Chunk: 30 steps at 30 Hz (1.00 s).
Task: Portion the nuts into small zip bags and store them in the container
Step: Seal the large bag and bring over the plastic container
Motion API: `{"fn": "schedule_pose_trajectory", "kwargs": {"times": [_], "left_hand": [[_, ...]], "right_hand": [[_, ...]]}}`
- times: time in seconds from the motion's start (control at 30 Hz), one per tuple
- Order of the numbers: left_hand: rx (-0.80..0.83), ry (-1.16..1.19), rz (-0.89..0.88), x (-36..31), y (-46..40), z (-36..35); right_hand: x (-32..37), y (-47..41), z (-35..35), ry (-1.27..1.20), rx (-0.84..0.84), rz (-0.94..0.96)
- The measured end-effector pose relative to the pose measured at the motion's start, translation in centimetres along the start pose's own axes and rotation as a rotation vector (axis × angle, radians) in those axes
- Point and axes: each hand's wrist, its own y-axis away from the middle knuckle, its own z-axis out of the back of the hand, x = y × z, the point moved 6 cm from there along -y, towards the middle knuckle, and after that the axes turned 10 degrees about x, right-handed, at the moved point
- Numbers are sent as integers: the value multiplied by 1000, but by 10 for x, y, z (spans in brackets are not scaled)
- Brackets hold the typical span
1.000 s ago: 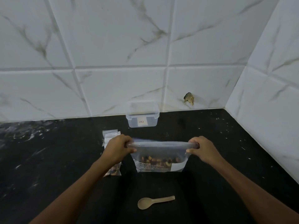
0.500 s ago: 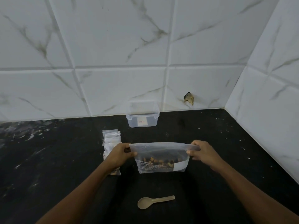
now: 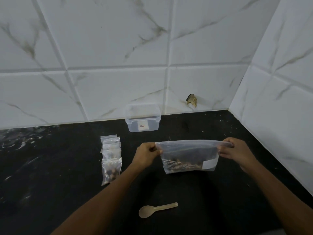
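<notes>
- Lying nearest on the black, speckled stone counter (image 3: 50,167), a pale beige plastic spoon (image 3: 156,210) rests flat, bowl to the left, handle pointing right and slightly away.
- Both bare forearms reach forward from the lower edge, converging a little toward the middle of the counter.
- Left hand (image 3: 146,156): fingers curled, thumb on the near face, pinching the top left corner of a large clear zip bag of mixed nuts (image 3: 188,158).
- Right hand (image 3: 236,152): knuckles up, fingers curled round the bag's top right corner, gripping it.
- Between them the bag's top edge is stretched taut and level; the film is glossy and see-through, with white printed text and a white label low on its front, and dark and tan nuts gathered at the bottom. Whether its base touches the counter I cannot tell.
- Left of the left hand, a row of small clear filled zip bags (image 3: 111,158) lies overlapping, running away from the viewer.
- Farther back, against the white marble-veined tiled wall (image 3: 118,48), stands a rectangular translucent plastic container (image 3: 143,121) without a lid, rounded at the corners, a small label on its front.
</notes>
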Motion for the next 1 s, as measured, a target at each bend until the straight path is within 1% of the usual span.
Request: {"fn": "schedule_pose_trajectory", "kwargs": {"times": [0.1, 0.2, 0.47, 0.63, 0.7, 0.77, 0.83, 0.9, 1.0], "left_hand": [[39, 27, 35, 5, -4, -13], [48, 38, 42, 8, -4, -18], [57, 62, 44, 7, -4, -21], [106, 69, 38, 6, -3, -22], [152, 17, 21, 7, -1, -16], [161, -33, 24, 10, 2, 1], [92, -50, 31, 14, 1, 30], [-37, -43, 26, 16, -3, 67], [-247, -24, 37, 17, -18, 122]], "right_hand": [[-15, 2, 0, 6, 5, -75], [-25, 4, -1, 31, -8, -109], [-20, -2, 6, 218, -43, -182], [-10, 4, 11, 244, -61, -107], [-6, 4, 13, 272, -28, -118], [12, 5, 16, 268, -56, -87], [44, 5, 13, 228, -109, 24], [78, -3, 2, 178, -123, 123], [121, -37, -36, -1, -4, 152]]}}
